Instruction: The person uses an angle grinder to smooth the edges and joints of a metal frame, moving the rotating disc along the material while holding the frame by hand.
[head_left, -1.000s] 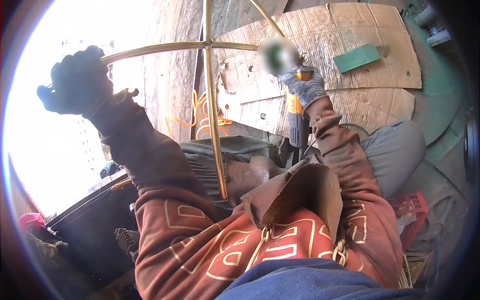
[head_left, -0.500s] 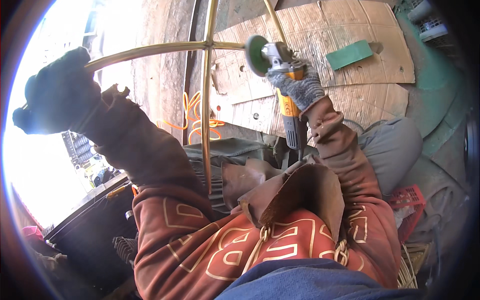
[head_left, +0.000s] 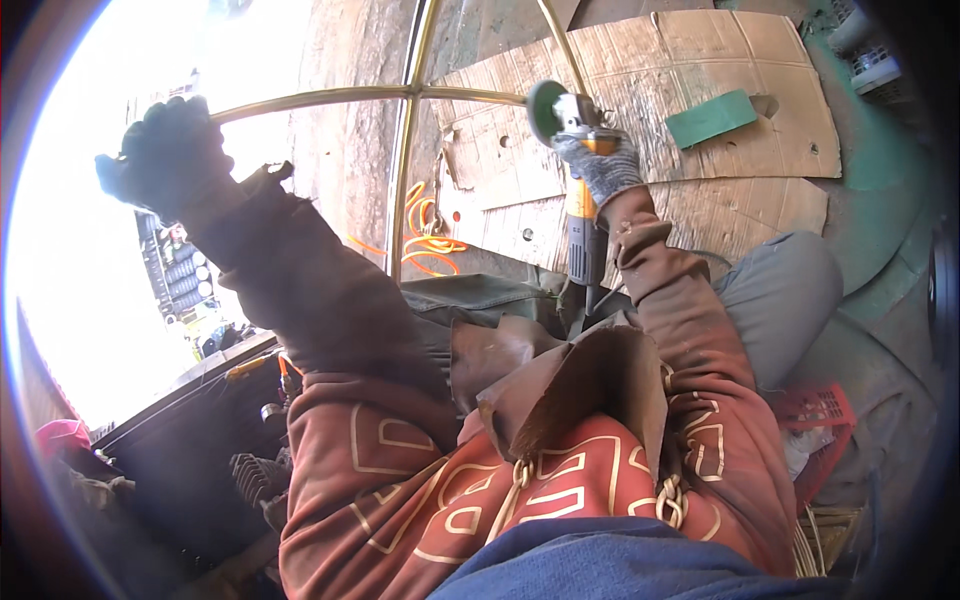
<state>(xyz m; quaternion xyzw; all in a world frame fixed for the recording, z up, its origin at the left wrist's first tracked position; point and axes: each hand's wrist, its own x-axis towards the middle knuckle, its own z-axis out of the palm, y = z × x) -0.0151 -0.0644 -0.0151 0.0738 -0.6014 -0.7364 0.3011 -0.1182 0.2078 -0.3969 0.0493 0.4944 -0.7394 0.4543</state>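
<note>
My left hand (head_left: 172, 160), in a dark glove, is closed round the left end of a gold-coloured metal tube frame (head_left: 330, 97). Crossing tubes meet at a joint above my lap, and one tube runs down toward my knees. In a grey knit glove, my right hand (head_left: 603, 166) grips an angle grinder (head_left: 583, 235) with an orange and grey body. Its green disc (head_left: 543, 112) is at the right end of the cross tube. Whether disc and tube touch, I cannot tell. The grinder's tail points down toward my lap.
Flattened cardboard (head_left: 640, 75) covers the ground ahead, with a green rectangular piece (head_left: 712, 119) on it. An orange cord (head_left: 432, 243) lies coiled beyond my lap. A brown leather-like apron (head_left: 570, 390) bunches at my chest. A red plastic crate (head_left: 820, 425) stands at right.
My left hand has moved right and slightly up with the tube frame, whose lower tube end has shifted upward. The grinder has moved a little right and down. The whole view has shifted slightly.
</note>
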